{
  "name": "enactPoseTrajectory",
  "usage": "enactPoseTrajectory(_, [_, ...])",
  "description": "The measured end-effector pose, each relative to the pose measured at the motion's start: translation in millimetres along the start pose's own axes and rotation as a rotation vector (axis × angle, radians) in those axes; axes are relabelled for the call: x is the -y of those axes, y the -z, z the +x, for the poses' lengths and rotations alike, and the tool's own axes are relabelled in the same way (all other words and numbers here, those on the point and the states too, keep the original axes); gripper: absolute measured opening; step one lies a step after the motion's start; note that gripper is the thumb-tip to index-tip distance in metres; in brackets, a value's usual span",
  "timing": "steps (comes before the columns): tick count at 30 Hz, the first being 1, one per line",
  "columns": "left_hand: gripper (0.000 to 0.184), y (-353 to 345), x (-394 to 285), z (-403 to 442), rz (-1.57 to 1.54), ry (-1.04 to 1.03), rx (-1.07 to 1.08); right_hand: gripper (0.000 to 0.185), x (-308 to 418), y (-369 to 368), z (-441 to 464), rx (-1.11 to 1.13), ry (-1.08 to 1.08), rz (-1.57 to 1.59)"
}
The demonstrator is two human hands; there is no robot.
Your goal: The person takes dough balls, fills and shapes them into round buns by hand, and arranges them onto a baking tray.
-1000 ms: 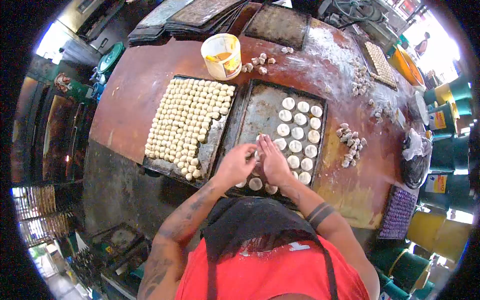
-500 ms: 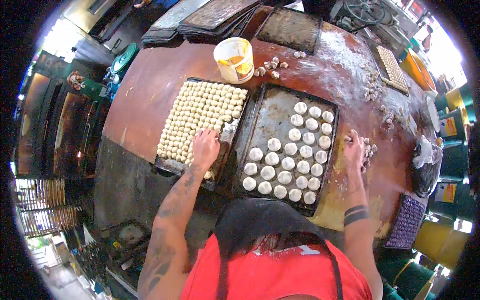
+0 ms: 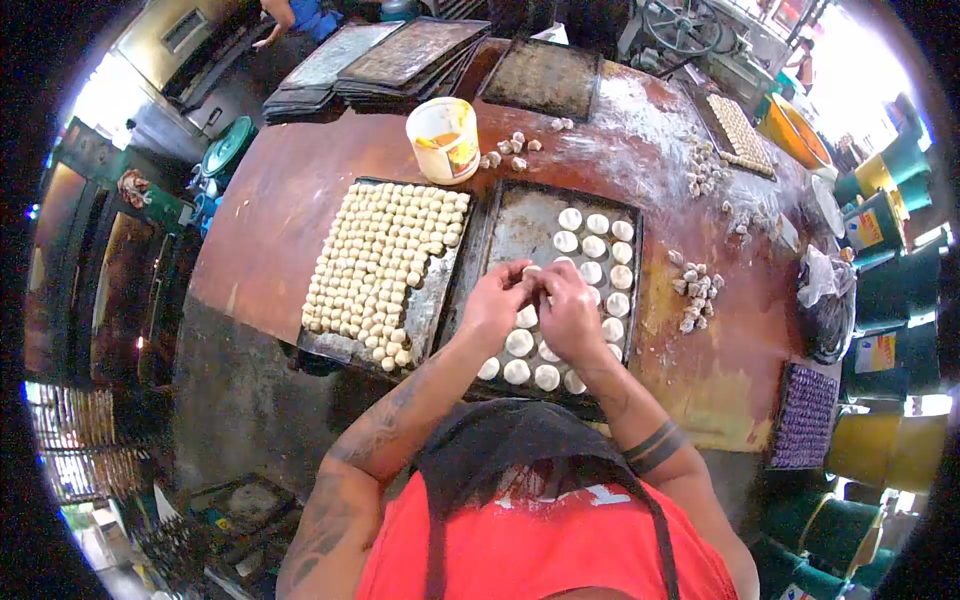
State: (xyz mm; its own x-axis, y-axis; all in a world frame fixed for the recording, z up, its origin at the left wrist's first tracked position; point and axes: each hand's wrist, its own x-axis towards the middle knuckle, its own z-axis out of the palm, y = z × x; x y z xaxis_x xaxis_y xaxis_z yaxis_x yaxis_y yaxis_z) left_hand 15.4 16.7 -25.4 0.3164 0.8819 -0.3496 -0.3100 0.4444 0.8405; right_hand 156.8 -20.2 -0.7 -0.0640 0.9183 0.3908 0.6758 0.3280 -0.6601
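My left hand point(image 3: 496, 306) and my right hand point(image 3: 568, 312) meet over the right baking tray point(image 3: 488, 245). Their fingers are closed around a small pale dough ball point(image 3: 531, 270), mostly hidden by the fingertips. Beneath and beside them, flattened round dough pieces point(image 3: 518, 343) stand in rows on that dark tray. To the left, another baking tray point(image 3: 424, 310) carries many small dough balls point(image 3: 375, 255) packed close together, with bare metal at its right side. A pile of small brownish lumps point(image 3: 697, 288) lies on the table right of the trays.
A white tub point(image 3: 443, 140) with orange smears stands behind the trays. Stacked trays point(image 3: 400, 60) and a flat dark tray point(image 3: 545, 80) lie at the table's point(image 3: 270, 200) far side. Purple pieces fill a tray point(image 3: 805, 415) at right. A person's arm point(image 3: 277, 18) shows at top left.
My left hand has left the dough balls and my right hand the lump pile. Both have come together over the right tray, around a dough ball. The view has shifted slightly.
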Motion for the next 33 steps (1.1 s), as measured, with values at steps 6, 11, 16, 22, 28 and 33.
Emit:
enactPoseTrajectory(6, [0.036, -6.1, -31.6, -18.9, 0.112, -0.075, 0.18, 0.037, -9.1, 24.2, -6.5, 0.089, -0.322, 0.342])
enactPoseTrajectory(11, [0.028, -29.6, -37.9, -25.8, -0.378, 0.016, 0.231, 0.03, 0.9, 30.8, -3.2, -0.012, -0.494, 1.145])
enactPoseTrajectory(16, [0.018, -36.3, -42.5, -24.3, 0.215, -0.31, 0.067, 0.029, 14.1, 25.0, -2.4, -0.22, -0.542, 1.263])
enactPoseTrajectory(22, [0.02, -41.9, -26.1, -31.1, -0.077, -0.251, 0.017, 0.017, 30.8, 39.5, 4.9, -0.296, -0.03, 0.045])
enactPoseTrajectory(28, [0.027, -19.0, -55.5, -32.3, -0.143, 0.042, 0.131, 0.029, 17.5, 40.3, 9.5, -0.058, 0.007, 0.185])
enactPoseTrajectory(33, [0.033, -13.2, -23.3, -19.7, -0.319, 0.163, 0.382, 0.033, 4.0, 35.5, 22.5, 0.137, 0.102, 0.322])
